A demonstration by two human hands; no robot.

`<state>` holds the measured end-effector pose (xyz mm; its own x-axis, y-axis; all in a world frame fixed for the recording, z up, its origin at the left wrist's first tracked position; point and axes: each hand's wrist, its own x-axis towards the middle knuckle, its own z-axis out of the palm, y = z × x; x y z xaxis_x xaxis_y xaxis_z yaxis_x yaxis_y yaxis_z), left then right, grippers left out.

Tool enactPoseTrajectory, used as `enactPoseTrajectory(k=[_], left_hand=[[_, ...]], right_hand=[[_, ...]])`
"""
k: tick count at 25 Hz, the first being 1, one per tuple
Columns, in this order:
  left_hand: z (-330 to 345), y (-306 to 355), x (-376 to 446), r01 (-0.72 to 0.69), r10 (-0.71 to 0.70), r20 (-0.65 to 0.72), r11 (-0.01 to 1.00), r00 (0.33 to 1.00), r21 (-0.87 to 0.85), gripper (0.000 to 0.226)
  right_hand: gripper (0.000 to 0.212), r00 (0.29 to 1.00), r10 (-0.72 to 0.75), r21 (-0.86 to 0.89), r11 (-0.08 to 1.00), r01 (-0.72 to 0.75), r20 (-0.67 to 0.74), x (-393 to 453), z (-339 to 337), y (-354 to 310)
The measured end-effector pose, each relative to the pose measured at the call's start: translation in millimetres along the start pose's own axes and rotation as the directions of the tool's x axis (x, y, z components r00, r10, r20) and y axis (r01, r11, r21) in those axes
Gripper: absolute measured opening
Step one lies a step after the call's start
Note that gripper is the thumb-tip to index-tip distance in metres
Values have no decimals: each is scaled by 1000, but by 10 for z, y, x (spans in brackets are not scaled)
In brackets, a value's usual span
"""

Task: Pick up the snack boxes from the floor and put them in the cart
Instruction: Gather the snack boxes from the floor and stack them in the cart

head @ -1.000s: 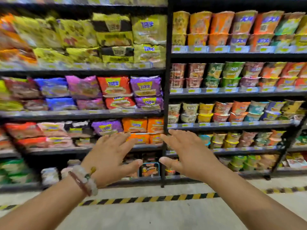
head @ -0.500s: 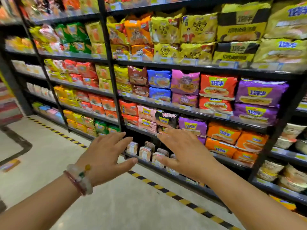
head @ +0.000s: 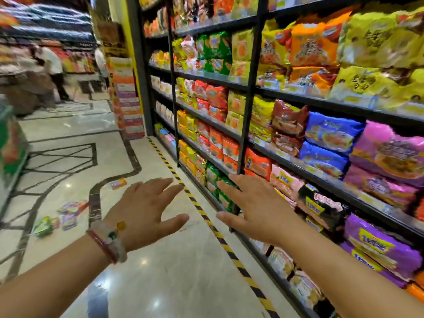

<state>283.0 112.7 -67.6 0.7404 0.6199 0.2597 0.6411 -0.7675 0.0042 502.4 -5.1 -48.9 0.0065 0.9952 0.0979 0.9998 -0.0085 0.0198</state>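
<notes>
You hold both hands out in front of you with nothing in them. Your left hand (head: 146,210), the one with the pale beaded bracelet and red bangle (head: 107,242) at its wrist, has its fingers straight and spread, palm down. Your right hand (head: 254,210) matches it, fingers extended and loose, grasping nothing. Judging by the task, they are out like this because no pickup has started: you look ready to reach, not to carry.

Take the yellow-and-black striped floor tape (head: 206,216) as your landmark. It runs along the foot of the tall black metal shelving (head: 246,106), which stands to the right of the tape and is packed with bright noodle and snack bags. That stock is on the shelves where it belongs, so leave it.

What you want lies well to the left of the tape, on the glossy pale marble floor (head: 165,271). A small scatter of colourful snack boxes (head: 68,214) sits there, purple, red and green, lying flat and askew at odd angles as dropped goods would. One more flat orange-and-blue packet (head: 118,183) lies apart from them, nearer the tape and further up the aisle. All are blurred, so I cannot tell exactly how many there are.

No cart shows clearly; the green shape at the far left edge may or may not be part of one.
</notes>
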Motion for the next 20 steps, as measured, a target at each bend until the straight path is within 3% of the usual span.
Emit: enactPoseTrajectory(k=[7,10,13,17,20], left_hand=[[95,-428,38,169,-172,63,984,983,58,124],[135,-783,55,205,-208,33,976,978,77,105],[257,-1289,4,262,-273,48,952,961,158,82],[302,-2084,-22,305,-312,0,931,950,201,78],[212,-2804,-71,358,-364,-6,913,931,196,78]], right_hand=[[86,981,-193,11,981,193,11,850,175,-1],[77,968,-250,40,968,249,22,1256,270,-157],[77,953,-302,61,952,300,16,1698,384,-401],[89,941,-337,70,940,334,23,2381,512,-849],[86,932,-364,91,928,362,5,2997,515,-1259]])
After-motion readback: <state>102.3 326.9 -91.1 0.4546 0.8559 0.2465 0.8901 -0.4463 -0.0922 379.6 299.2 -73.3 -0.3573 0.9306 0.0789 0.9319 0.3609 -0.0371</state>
